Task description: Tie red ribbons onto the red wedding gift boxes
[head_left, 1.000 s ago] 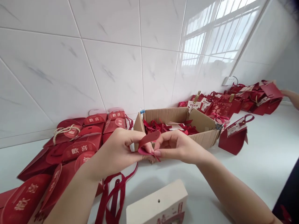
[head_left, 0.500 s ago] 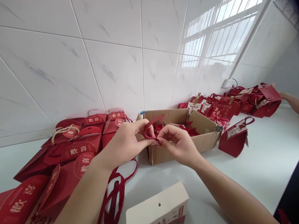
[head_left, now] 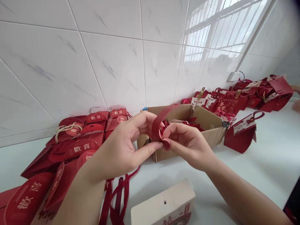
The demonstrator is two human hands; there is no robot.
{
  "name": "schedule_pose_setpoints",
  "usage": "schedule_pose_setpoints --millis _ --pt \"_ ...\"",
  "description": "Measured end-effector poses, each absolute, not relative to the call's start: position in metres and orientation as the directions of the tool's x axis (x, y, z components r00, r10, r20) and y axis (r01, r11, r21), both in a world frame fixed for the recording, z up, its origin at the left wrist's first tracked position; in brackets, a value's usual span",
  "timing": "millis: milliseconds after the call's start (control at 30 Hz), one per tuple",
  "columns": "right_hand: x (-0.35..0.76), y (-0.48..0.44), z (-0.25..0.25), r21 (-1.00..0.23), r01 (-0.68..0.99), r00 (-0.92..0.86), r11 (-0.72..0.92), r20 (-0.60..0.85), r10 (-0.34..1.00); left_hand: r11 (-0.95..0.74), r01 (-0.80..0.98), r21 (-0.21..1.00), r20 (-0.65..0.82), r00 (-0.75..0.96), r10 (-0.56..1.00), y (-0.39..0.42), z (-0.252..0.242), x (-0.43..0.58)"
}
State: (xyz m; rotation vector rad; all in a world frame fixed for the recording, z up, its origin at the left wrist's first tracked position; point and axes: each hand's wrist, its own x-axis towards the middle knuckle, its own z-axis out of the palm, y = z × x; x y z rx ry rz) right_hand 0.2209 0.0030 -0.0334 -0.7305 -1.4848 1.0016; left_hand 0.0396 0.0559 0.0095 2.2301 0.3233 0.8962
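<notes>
A curved red strap [head_left: 160, 122] is held in front of me, over the near side of an open cardboard box [head_left: 211, 137]. My left hand [head_left: 131, 140] is closed on it, thumb pressed near its lower end. With thumb and forefinger my right hand [head_left: 191, 142] pinches the same lower end; the strap's other end curls up and to the right. Below my hands a cream gift box [head_left: 161, 204] with a small hole in its top stands on the table. Long red ribbons [head_left: 124, 193] lie beside my left forearm.
Rows of red gift boxes [head_left: 78, 148] fill the left side. Right of the cardboard box stands a red box with a loop handle [head_left: 241, 136]. More red boxes [head_left: 231, 101] line the tiled wall. Another person's blurred hand [head_left: 296, 90] shows at the right edge.
Both hands have come closer to me and slightly right with the strap, which now shows broader. The view has shifted a little. The other person's hand has moved away from the far red box.
</notes>
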Motion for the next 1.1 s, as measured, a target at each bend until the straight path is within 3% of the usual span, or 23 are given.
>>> schedule_pose_setpoints --millis 233,467,600,867,1100 --pt "0.221 -0.004 -0.030 -0.858 -0.084 -0.115 0.506 0.513 0.851 -0.566 -0.172 0.806 0.476 0.756 0.449 0.044 0.018 0.035" --pt "0.223 -0.016 -0.024 -0.763 0.081 -0.143 0.642 0.628 0.765 -0.726 0.091 0.682 0.536 0.612 0.581 0.031 0.021 0.026" --pt "0.220 -0.015 -0.025 -0.746 0.105 -0.110 0.658 0.649 0.753 -0.737 0.144 0.660 0.544 0.585 0.602 0.031 0.019 0.031" --pt "0.219 -0.012 -0.029 -0.791 0.085 -0.063 0.606 0.602 0.796 -0.514 0.043 0.857 0.393 0.592 0.704 0.031 0.015 0.038" --pt "0.227 -0.009 -0.025 -0.908 0.002 -0.052 0.419 0.418 0.907 -0.461 0.050 0.886 0.370 0.524 0.768 0.027 0.014 0.046"
